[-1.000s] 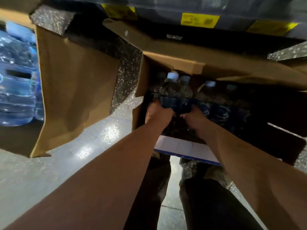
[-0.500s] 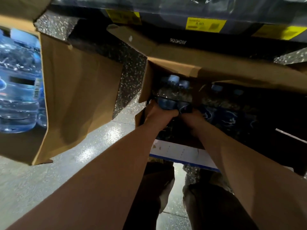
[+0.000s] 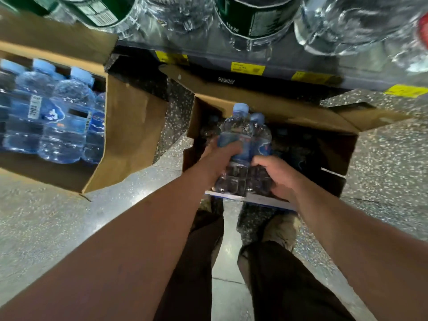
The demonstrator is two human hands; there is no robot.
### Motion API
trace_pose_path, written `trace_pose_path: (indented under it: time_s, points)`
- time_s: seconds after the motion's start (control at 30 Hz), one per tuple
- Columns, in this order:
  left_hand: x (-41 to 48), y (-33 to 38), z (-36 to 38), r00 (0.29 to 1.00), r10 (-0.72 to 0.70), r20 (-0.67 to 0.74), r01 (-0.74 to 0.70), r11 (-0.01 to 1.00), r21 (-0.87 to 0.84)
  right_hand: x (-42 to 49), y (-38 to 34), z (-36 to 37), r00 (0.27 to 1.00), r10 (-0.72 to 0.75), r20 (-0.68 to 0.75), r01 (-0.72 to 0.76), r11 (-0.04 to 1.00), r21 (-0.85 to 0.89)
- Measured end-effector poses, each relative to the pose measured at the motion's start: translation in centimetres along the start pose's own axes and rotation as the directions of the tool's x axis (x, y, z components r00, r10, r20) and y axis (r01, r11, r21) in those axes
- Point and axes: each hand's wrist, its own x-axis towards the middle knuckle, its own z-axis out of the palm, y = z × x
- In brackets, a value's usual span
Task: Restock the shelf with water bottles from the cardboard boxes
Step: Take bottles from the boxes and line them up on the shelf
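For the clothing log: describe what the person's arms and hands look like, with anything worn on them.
The left forearm and right forearm are bare to the frame edge; no sleeve shows. The left hand and right hand wear no gloves, and no watch, bracelet or ring is visible.

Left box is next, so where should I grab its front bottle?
Grip the front bottle by its neck under the blue cap, coming through the open top of the left box; neighbours crowd its body, but the neck likely stands free.
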Motion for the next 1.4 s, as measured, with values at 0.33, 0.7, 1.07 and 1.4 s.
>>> trace_pose_path:
  time_s: [0.33,0.7,1.07,1.4]
  points:
    - [-9.9,4.1,1.5,1.0,-0.002,0.015,0.005,0.98,-0.199,-10.8,-1.6,-2.3,0.992,-0.107,0.071,0.105,0.994,0.022]
    - [-19.2,8.5,-4.8,0.986,0.131,0.107,-0.12,0.987,-0.104,-23.1,-3.2,3.0,0.95,-0.292,0.115,0.28,0.954,0.107]
    - [-33.5,13.3,-17.0,0.94,0.338,-0.041,-0.34,0.937,-0.084,-37.4,-4.7,14.0,0.806,-0.573,0.145,0.577,0.817,0.019]
    - [-49.0,18.5,-24.8,0.78,0.622,0.068,-0.61,0.781,-0.134,-53.9,-6.6,22.3,0.672,-0.74,0.041,0.74,0.673,0.005]
